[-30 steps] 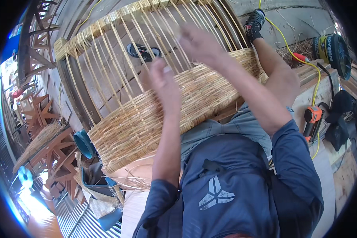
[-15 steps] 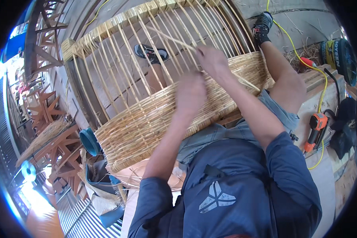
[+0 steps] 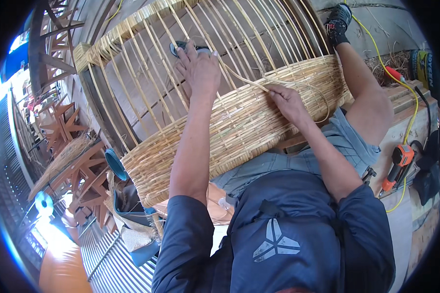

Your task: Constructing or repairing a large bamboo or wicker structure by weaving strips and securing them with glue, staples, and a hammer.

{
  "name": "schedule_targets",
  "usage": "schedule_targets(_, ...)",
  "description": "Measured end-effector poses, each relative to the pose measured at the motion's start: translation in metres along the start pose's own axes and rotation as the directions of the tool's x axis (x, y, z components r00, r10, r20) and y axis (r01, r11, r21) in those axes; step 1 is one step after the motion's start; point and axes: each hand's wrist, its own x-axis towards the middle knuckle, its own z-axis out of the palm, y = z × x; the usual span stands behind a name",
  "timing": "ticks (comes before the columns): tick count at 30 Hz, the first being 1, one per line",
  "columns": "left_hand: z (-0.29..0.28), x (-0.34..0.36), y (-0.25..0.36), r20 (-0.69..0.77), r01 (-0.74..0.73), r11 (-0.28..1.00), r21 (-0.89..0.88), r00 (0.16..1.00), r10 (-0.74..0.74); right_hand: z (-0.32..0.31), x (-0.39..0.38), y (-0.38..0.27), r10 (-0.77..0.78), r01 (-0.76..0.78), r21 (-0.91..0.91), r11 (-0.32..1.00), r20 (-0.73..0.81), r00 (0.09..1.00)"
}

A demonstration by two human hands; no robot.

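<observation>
A partly woven rattan panel (image 3: 230, 124) lies across my lap, its dense lower weave crossed by long bare stakes (image 3: 154, 58) that reach a wrapped far rail (image 3: 132, 30). My right hand (image 3: 289, 103) pinches a long, pale rattan strand (image 3: 247, 80) just above the woven edge. From there the strand runs leftward to my left hand (image 3: 199, 71), and another length of it loops right over the weave. The left hand lies over the stakes with its fingers spread. Its fingertips partly hide the strand, so their contact with it is unclear.
At right, an orange and black power tool (image 3: 401, 155) lies near a yellow cord (image 3: 409, 128) and a dark bucket (image 3: 420, 68). Brown star-shaped pieces (image 3: 66, 122) stand at left, near a blue-green round container (image 3: 116, 165). My legs flank the panel.
My left hand has moved up and left over the bare stakes. My right hand has come down and right to the woven edge, with the strand now stretched between them.
</observation>
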Motion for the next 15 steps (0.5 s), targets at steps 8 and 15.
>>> schedule_targets(8, -0.082, -0.045, -0.052, -0.220, -0.171, 0.718, -0.674, 0.975, 0.025, 0.079, 0.052, -0.097, -0.648, 0.655, -0.251, 0.713, 0.121, 0.752)
schedule_targets(15, -0.063, -0.031, -0.069, -0.022, -0.047, 0.998, 0.038, 0.999, 0.048, 0.114, 0.070, -0.106, 0.009, 0.055, -0.583, 0.811, 0.107, 0.994)
